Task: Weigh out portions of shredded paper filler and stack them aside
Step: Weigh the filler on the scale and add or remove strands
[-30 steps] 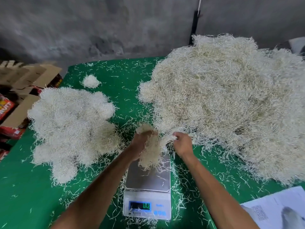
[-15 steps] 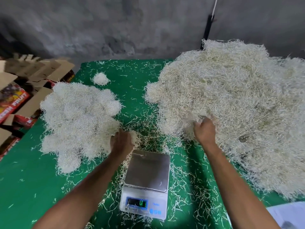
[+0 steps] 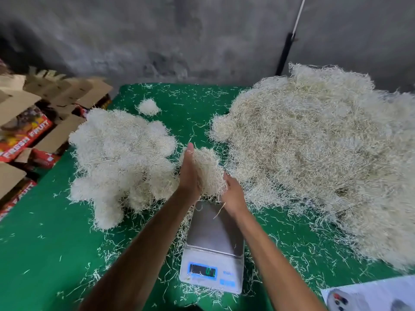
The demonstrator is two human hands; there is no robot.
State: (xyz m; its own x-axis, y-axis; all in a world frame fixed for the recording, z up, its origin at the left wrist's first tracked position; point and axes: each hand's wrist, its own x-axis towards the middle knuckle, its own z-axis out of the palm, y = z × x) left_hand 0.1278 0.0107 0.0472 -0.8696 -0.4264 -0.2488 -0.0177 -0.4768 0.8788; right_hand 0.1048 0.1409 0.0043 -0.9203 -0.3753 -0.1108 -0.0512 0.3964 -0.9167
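Above the scale, I see my left hand and right hand, fingers straight, cupping a pale, wiry clump (fingertips buried, display blurred).

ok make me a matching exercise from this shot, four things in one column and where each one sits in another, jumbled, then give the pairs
Things:
1. big heap of shredded paper
2. stack of weighed portions
3. scale
4. handful of shredded paper

Places:
A. between the left hand and right hand, above the scale's far edge
B. right part of the green table
C. near middle of the table, between the forearms
D. left part of the table, next to the cardboard boxes

Pairs: 1-B, 2-D, 3-C, 4-A
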